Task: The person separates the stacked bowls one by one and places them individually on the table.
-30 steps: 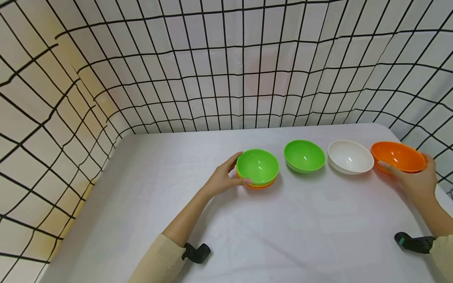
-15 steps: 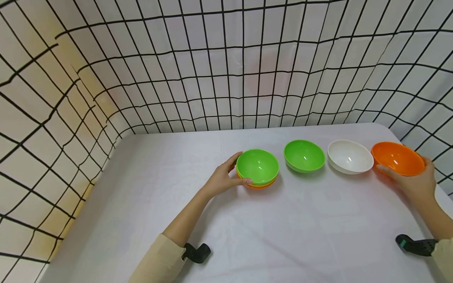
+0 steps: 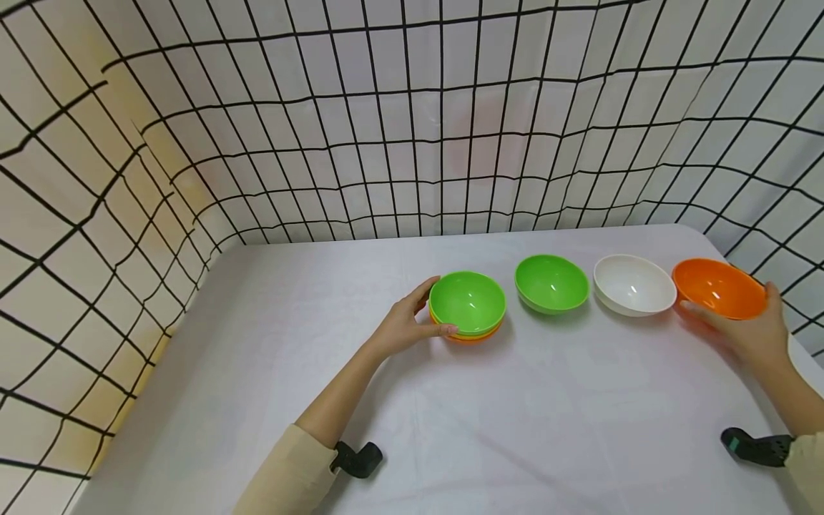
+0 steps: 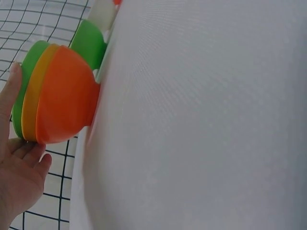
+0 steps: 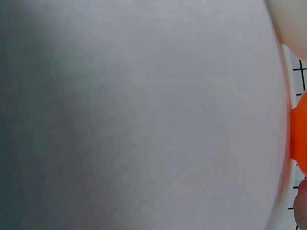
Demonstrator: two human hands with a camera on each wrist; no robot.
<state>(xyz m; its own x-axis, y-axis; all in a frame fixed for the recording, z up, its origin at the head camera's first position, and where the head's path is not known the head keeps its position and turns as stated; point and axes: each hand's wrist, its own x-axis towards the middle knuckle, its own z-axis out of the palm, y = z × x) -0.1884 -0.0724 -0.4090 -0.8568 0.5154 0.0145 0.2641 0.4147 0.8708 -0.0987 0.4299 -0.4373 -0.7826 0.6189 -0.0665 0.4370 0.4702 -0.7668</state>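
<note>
My left hand (image 3: pixel 408 322) holds a stack of bowls from its left side, thumb at the near rim and fingers behind. In the left wrist view the stack has a green bowl (image 4: pixel 29 72) on top, a yellow bowl (image 4: pixel 36 91) in the middle and an orange bowl (image 4: pixel 67 98) at the bottom. At the far right my right hand (image 3: pixel 759 332) grips a single orange bowl (image 3: pixel 717 286), thumb along its near side and fingers at its right rim. That bowl sits right beside a white bowl (image 3: pixel 634 286). Only a fingertip (image 5: pixel 301 206) of this hand shows in the right wrist view.
Another green bowl (image 3: pixel 551 285) stands between the stack and the white bowl, in one row along the back. White cloth covers the table (image 3: pixel 502 415). Behind and at both sides rises a white wall with black netting (image 3: pixel 440 136).
My right hand and the orange bowl in it have shifted slightly left, and the bowl looks more level. The left hand and the stack stay in place.
</note>
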